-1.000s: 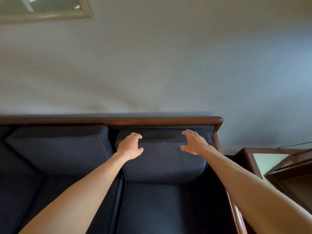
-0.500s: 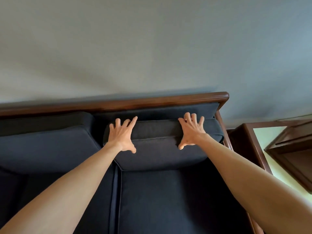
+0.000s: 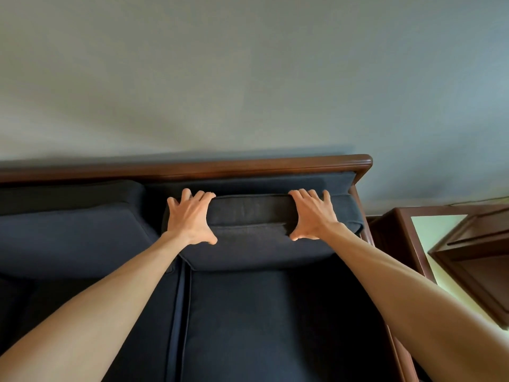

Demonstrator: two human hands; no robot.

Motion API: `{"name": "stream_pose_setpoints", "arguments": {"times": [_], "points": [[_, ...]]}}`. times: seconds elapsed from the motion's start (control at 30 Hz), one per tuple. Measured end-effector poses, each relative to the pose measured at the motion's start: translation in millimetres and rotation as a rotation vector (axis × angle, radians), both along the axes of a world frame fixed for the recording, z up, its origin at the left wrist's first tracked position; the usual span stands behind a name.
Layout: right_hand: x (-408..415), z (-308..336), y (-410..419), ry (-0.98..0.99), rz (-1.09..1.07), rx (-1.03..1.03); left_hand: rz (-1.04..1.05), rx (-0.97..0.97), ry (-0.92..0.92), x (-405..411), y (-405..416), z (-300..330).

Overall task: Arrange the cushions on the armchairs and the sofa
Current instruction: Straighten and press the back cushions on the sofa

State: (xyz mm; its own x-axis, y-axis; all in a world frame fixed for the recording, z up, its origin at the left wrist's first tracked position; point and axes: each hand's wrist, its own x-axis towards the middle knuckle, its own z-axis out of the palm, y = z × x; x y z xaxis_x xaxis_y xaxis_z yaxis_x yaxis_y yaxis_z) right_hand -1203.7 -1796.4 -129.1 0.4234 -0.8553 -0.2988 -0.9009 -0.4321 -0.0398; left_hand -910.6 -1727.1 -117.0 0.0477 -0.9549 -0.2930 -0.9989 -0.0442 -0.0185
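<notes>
A dark navy back cushion (image 3: 253, 244) leans against the right end of the sofa, under the brown wooden back rail (image 3: 248, 167). My left hand (image 3: 191, 217) grips the cushion's top edge on its left side, fingers curled over the top and thumb on the front face. Gripping the same edge further right is my right hand (image 3: 311, 216). A second navy back cushion (image 3: 68, 238) sits to the left of it. Below lies the seat cushion (image 3: 261, 321).
A dark wooden side table (image 3: 402, 238) with a pale glass top stands right of the sofa's wooden arm (image 3: 360, 216). Another dark wooden piece (image 3: 479, 266) sits further right. A plain grey wall rises behind the sofa.
Both hands went from hovering in front of the right back cushion to clasping its top edge. The view has tilted down and moved closer to the sofa.
</notes>
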Motion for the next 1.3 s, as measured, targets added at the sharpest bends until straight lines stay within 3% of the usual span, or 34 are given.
{"name": "stream_pose_setpoints", "arguments": {"times": [0.2, 0.9, 1.07, 1.3], "points": [[-20, -10, -12, -0.078, -0.087, -0.005, 0.019, 0.036, 0.009, -3, -28, -1], [-15, -1, 6, -0.004, -0.038, 0.049, 0.049, -0.135, 0.136, 0, 32, -12], [23, 33, 29, 0.019, 0.012, 0.043, 0.100, -0.088, 0.230, 19, 47, 24], [155, 82, 69, -0.017, 0.142, 0.079, 0.154, -0.061, 0.317, 101, 95, 73]]}}
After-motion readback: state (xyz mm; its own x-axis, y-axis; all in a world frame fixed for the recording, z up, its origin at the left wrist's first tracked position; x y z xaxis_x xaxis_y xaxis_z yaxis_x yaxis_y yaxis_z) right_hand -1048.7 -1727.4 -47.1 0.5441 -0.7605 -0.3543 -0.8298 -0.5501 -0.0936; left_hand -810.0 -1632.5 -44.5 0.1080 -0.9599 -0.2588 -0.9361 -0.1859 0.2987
